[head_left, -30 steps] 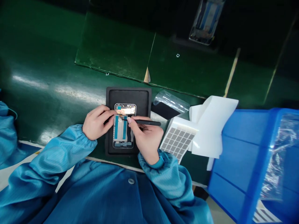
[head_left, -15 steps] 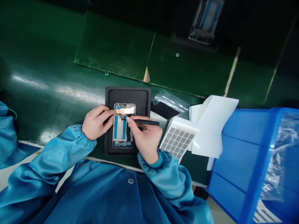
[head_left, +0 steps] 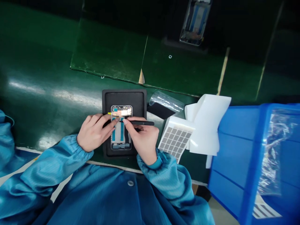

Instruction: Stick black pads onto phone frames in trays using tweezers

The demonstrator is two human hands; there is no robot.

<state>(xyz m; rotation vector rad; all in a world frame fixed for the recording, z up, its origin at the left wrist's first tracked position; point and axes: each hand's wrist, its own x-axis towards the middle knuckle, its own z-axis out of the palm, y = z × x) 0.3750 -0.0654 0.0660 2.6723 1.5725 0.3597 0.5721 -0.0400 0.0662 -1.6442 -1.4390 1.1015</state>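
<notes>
An opened phone (head_left: 118, 132) with bared circuit boards and blue strips lies in a black tray (head_left: 124, 96). My left hand (head_left: 93, 131) rests at the phone's left side, fingers stretched out and apart, with a fingertip pressing near the phone's middle. A small yellow tab (head_left: 109, 113) sticks out at the phone's left edge, just above that hand. My right hand (head_left: 144, 137) is closed on black tweezers (head_left: 144, 123). Their tip points left over the phone's middle, close to the left fingertip; whether anything is between the tips is too small to tell.
Right of the tray lie a curled clear film (head_left: 167, 101), a black sheet (head_left: 160, 111), a sheet of grey square stickers (head_left: 175, 139) and white paper (head_left: 207, 125). A blue bin (head_left: 236, 143) stands far right. Another opened phone (head_left: 196, 23) sits at the back. A person's sleeve (head_left: 6, 140) shows at left.
My left hand's fingers have moved down from the phone's upper board to its middle, beside the tweezers. The yellow tab now shows. The whole view has shifted slightly.
</notes>
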